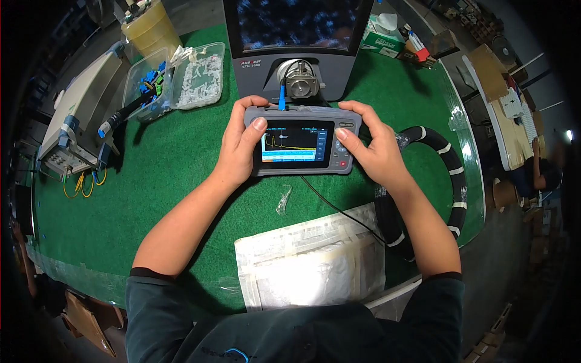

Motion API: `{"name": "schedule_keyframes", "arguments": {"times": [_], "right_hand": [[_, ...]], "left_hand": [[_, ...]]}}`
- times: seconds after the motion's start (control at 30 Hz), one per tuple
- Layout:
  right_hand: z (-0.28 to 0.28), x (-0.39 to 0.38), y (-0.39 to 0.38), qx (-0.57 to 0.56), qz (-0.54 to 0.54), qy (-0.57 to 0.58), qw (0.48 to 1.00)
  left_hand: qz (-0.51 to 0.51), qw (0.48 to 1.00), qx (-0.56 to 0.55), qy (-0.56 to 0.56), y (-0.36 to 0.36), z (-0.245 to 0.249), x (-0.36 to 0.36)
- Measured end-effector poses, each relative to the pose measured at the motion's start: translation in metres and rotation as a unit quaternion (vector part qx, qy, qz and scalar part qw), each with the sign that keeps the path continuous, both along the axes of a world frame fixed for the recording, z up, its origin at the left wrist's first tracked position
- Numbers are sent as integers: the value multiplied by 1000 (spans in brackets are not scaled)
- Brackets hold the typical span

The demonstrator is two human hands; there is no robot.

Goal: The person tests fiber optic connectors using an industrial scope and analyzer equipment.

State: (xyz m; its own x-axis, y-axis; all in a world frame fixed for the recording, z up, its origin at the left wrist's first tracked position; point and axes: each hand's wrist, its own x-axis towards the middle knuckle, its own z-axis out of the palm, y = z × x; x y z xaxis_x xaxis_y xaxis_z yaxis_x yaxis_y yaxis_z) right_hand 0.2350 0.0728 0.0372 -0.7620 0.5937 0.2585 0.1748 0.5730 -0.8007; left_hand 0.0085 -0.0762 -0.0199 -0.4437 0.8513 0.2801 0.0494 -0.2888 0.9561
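Both hands hold a grey handheld OTDR tester (294,146), its lit screen showing a yellow trace on black. My left hand (241,142) wraps the left side, thumb at the screen's upper left corner. Around the right side is my right hand (376,145), its thumb over the buttons at the upper right of the keypad. A blue fibre connector (282,101) is plugged into the tester's top edge. Behind it stands a grey inspection machine (284,78) with a large monitor (296,24) and a round metal fixture (301,85).
A black cable coil wrapped with white tape (458,181) lies to the right. At left are a bin of blue and green connectors (148,91), a tub of clear pieces (201,81) and a boxy instrument (82,103). A taped white sheet (308,266) lies in front.
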Motion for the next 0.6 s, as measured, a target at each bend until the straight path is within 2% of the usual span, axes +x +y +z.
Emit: {"name": "schedule_keyframes", "arguments": {"times": [0.1,0.17,0.27,0.6], "right_hand": [[4,4,0,-12,9,-10,1000],[6,8,4,-18,42,-40,998],[3,16,10,-15,86,-23,996],[6,15,13,-41,89,-47,994]], "left_hand": [[-6,1000,-1,1,0,0,-1],[-6,1000,2,5,1,-3,-3],[-11,1000,6,5,1,-1,-3],[-9,1000,5,2,0,0,-2]]}}
